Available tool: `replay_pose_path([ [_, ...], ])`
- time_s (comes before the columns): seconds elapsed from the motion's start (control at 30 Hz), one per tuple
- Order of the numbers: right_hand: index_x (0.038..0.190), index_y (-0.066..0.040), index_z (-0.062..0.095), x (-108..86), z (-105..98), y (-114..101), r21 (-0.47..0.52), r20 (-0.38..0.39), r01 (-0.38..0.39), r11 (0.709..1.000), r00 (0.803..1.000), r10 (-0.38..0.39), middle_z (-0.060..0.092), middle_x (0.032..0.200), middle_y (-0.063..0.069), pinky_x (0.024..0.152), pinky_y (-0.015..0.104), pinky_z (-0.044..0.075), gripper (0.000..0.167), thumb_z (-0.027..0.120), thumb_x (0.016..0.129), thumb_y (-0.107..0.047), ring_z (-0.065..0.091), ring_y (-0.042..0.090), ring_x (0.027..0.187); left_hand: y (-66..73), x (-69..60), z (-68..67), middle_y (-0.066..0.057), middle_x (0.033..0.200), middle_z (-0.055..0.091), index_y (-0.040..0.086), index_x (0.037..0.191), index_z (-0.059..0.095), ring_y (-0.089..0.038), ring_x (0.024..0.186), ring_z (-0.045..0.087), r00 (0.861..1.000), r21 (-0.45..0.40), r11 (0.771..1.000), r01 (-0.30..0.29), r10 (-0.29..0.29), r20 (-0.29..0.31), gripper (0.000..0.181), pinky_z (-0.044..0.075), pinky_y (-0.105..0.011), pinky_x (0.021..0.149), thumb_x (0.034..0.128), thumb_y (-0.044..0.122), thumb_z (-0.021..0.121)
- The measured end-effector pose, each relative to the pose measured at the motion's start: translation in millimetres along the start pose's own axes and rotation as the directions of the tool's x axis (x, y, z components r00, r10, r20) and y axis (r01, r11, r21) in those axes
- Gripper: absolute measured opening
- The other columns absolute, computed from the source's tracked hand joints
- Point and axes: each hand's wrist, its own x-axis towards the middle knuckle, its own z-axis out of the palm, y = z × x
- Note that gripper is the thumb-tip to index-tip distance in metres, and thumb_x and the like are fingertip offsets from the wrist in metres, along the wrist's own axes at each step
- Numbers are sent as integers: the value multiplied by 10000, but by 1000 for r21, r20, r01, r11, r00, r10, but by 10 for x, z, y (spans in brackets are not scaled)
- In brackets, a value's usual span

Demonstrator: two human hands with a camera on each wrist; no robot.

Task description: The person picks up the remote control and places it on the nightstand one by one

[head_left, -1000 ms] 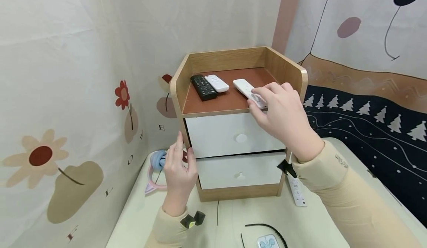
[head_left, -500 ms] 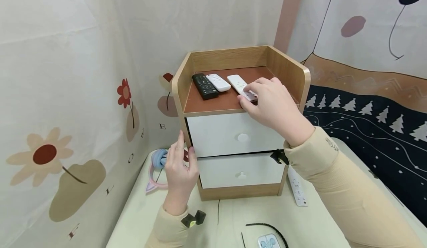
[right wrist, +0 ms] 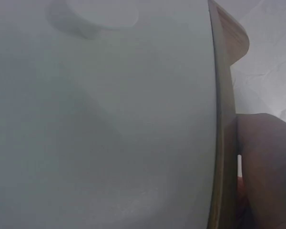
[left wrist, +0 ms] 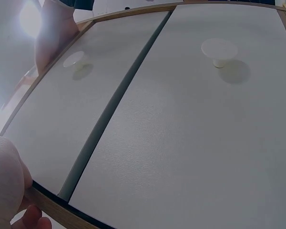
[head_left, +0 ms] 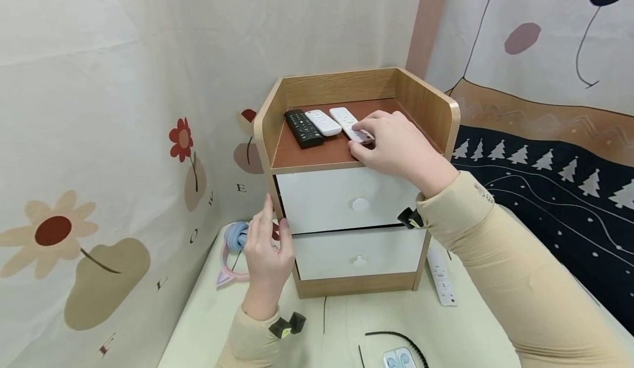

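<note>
On the brown top of a small wooden cabinet [head_left: 356, 287], my right hand [head_left: 396, 145] pinches the near end of a white remote control [head_left: 345, 119] between thumb and fingers. The far end of this remote lies beside a shorter white remote [head_left: 323, 122], and a black remote [head_left: 303, 128] lies left of that. My left hand [head_left: 267, 255] rests against the cabinet's left side, fingers extended upward. In the left wrist view part of that hand [left wrist: 5, 183] shows at the cabinet edge. The right wrist view shows my right hand [right wrist: 267, 162] at the top edge, the remote hidden.
Two white drawers stand closed, the upper drawer [head_left: 322, 197] above the lower drawer [head_left: 327, 258], each with a round knob. A power strip [head_left: 441, 280] lies right of the cabinet, a blue-and-pink item [head_left: 235, 239] left. Earphones in a case [head_left: 398, 358] and a black headband [head_left: 396, 335] lie in front.
My right hand has moved left and slightly back across the cabinet top with the white remote, bringing it near the shorter one. My left hand has stayed in place.
</note>
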Motion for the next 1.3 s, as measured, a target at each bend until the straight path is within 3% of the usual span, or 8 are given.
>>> replay_pose_path([
  [0.23, 1606, -224, 592, 66, 17, 10, -48, 82, -28, 998, 996, 32, 552, 1671, 48, 1149, 616, 426, 586, 511, 1053, -403, 481, 419, 1398, 12, -1, -22, -242, 1120, 696, -47, 1589, 528, -319, 761, 600, 1000, 12, 1000, 8, -8, 13, 576, 521, -299, 666, 1027, 8, 643],
  [0.43, 1650, -252, 533, 73, 13, 14, -54, 111, -40, 998, 993, 45, 506, 1710, 12, 1124, 624, 411, 630, 473, 1042, -404, 447, 391, 1389, 34, 6, -31, -246, 1127, 697, -48, 1589, 526, -315, 775, 601, 1000, 14, 1000, 10, -10, 14, 575, 555, -414, 636, 1029, 11, 639],
  [0.73, 1670, -261, 501, 45, -12, 10, -45, 104, -32, 998, 994, 37, 495, 1720, 6, 1148, 630, 397, 640, 463, 1049, -408, 442, 381, 1386, 43, 16, -25, -250, 1132, 700, -53, 1584, 531, -312, 773, 601, 1000, 16, 1000, 8, -8, 10, 570, 557, -418, 633, 1028, 7, 638],
  [1.1, 1669, -253, 498, -4, 10, -1, -26, 27, -39, 999, 999, 40, 523, 1693, 63, 1142, 645, 414, 637, 506, 1054, -419, 484, 411, 1390, 63, 22, -35, -251, 1142, 703, -55, 1586, 527, -302, 786, 599, 1000, 22, 1000, 2, -2, 5, 572, 548, -400, 639, 1027, 3, 635],
  [1.3, 1641, -213, 532, -94, 53, 16, 14, -98, 12, 1000, 995, -10, 566, 1647, 90, 1156, 649, 429, 616, 586, 1074, -448, 524, 436, 1400, 66, 4, -34, -251, 1121, 703, -53, 1586, 529, -317, 786, 599, 1000, 19, 1000, -9, 9, -5, 577, 540, -416, 644, 1022, 0, 642],
])
